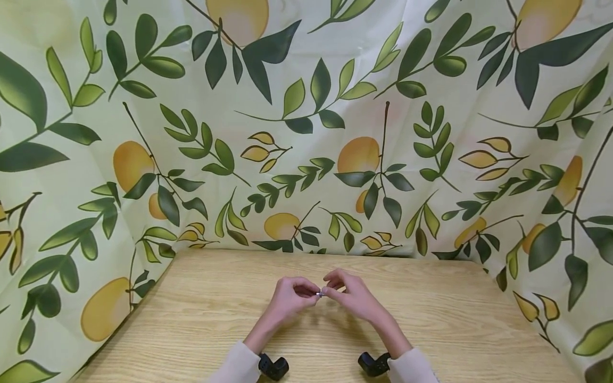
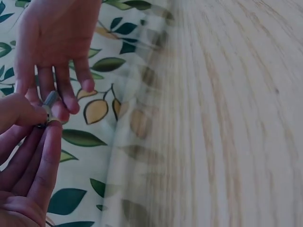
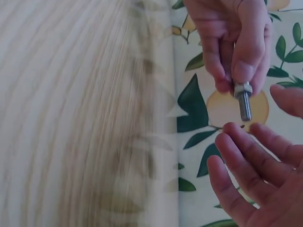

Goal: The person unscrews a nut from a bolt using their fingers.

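Note:
Between its thumb and fingertips, my left hand (image 1: 293, 294) pinches a small metal bolt (image 3: 245, 109). A hex nut (image 3: 243, 89) sits on the bolt, right at the left thumb tip, and the threaded end sticks out past it. The bolt's other end is hidden by the left fingers. My right hand (image 1: 353, 296) is beside the bolt's free end, its fingers apart and relaxed in the right wrist view, with a small gap to the bolt. In the left wrist view the bolt (image 2: 50, 98) points up toward the right fingers.
Both hands are above a light wood-grain table (image 1: 445, 314). A cloth (image 1: 306, 159) printed with fruit and leaves rises behind and at both sides of it. Black wrist-worn devices (image 1: 274, 367) show below both wrists near the sleeves.

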Action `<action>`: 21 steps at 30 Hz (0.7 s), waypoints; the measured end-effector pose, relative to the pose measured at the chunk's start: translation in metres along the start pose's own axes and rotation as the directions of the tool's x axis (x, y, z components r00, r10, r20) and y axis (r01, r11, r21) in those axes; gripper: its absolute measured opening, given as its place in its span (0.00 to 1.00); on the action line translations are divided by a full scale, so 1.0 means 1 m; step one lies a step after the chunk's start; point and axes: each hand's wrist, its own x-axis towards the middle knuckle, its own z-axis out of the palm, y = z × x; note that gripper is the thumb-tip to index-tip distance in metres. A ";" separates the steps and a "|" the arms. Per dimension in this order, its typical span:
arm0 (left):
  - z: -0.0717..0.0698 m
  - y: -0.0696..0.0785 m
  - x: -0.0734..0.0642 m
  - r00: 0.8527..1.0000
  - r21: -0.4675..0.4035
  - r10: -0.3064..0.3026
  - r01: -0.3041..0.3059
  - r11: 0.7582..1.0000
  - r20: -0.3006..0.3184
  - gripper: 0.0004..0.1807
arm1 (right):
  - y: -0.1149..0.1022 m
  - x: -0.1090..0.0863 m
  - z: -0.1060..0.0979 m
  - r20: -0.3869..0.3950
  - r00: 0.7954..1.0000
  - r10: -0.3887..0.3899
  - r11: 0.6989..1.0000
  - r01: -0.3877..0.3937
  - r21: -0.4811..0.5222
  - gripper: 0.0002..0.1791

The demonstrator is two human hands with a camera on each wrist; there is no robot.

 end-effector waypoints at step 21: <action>0.009 0.010 -0.011 0.992 0.046 0.128 -0.127 0.991 -0.013 0.07 | -0.003 -0.008 -0.008 0.273 0.962 -0.002 0.969 -0.066 0.239 0.19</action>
